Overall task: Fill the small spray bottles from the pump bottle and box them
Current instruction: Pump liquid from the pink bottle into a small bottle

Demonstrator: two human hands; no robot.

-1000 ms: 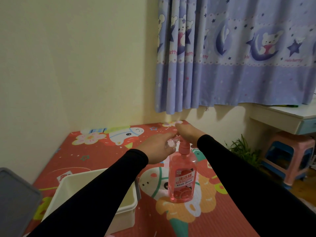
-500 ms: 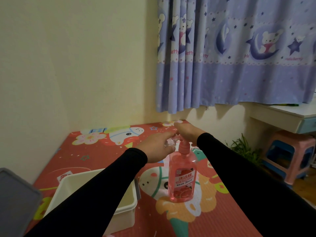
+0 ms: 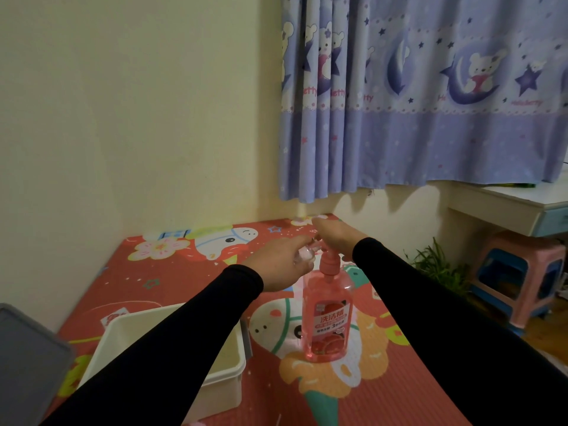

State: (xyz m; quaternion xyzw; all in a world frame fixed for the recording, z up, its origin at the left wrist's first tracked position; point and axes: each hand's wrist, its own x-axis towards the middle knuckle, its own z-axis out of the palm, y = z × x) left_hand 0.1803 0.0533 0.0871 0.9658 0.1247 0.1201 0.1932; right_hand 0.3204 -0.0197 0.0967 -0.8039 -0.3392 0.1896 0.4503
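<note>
Big white characters "洗洁精" can be read on the pink pump bottle's label (image 3: 330, 325); a "3" is printed in the smaller line under them, rest too tiny; pink script on the curtain (image 3: 430, 96) is probably "Hello Betty", half swallowed by folds.

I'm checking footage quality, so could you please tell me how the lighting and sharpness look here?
Head view: dim, warm indoor light; curtain casts scalloped shadows on the wall; wide-angle bending at the edges; the small spray bottle in the left hand is blurred, pump bottle label fairly sharp.
</note>
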